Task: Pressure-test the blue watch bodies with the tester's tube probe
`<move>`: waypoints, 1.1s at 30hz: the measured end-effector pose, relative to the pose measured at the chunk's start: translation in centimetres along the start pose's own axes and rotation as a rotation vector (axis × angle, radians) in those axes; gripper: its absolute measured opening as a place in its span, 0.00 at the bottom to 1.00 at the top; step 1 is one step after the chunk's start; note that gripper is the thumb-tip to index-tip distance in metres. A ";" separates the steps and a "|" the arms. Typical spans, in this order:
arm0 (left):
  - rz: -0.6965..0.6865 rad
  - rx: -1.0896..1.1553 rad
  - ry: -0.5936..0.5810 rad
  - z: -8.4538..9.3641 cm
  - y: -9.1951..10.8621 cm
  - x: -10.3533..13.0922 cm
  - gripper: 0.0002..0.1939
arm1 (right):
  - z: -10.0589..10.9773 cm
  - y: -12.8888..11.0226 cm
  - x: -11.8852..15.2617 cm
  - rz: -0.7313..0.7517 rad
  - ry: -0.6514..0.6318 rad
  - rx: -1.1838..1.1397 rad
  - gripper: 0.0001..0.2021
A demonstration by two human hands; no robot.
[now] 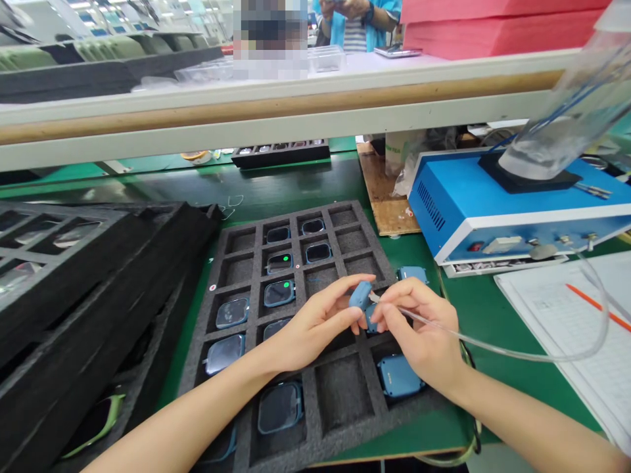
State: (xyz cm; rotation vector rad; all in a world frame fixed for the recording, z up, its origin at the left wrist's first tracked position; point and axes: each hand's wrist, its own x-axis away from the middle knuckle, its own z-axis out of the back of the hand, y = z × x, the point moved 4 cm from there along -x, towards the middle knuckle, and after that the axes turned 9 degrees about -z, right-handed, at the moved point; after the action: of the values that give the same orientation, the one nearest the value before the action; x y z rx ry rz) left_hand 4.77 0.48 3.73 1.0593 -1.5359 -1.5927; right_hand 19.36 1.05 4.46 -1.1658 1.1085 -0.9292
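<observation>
My left hand (pixel 325 315) pinches a small blue smartwatch case (pixel 361 295) on its edge above the foam tray (pixel 340 437). Close against it, my right hand (pixel 419 322) grips the end of a clear thin tube (pixel 497 348), its small pale tip pointing at the watch case. Whether the tip touches the case, I cannot tell. Another blue piece (pixel 371 320) shows just below, partly hidden by my right fingers. Watch cases lie in several tray compartments, among them one lying back side up (pixel 400 376). Two screens (pixel 279 292) show a green dot.
Stacked black foam trays (pixel 98 295) rise on the left. A blue device box (pixel 522 217) with a clear cylinder (pixel 542 144) stands at right, the tube running to its front. Papers (pixel 557 309) with an orange pen (pixel 596 305) lie below it. A shelf (pixel 296 108) crosses ahead; a person stands beyond.
</observation>
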 end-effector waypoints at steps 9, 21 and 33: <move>0.012 0.007 -0.029 0.0 0.0 0.0 0.20 | -0.1 0.1 -0.1 0.007 -0.019 -0.003 0.05; 0.041 -0.054 -0.029 0.1 0.3 0.0 0.21 | -0.3 0.3 -0.1 -0.031 -0.024 -0.070 0.05; 0.063 -0.103 -0.017 0.7 -0.5 0.1 0.23 | -0.6 0.4 -0.4 -0.043 -0.011 -0.142 0.05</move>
State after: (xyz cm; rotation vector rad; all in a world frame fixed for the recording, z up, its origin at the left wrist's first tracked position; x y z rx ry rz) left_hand 4.11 0.74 3.25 0.9351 -1.4676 -1.6229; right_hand 18.65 1.39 4.08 -1.3131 1.1597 -0.8871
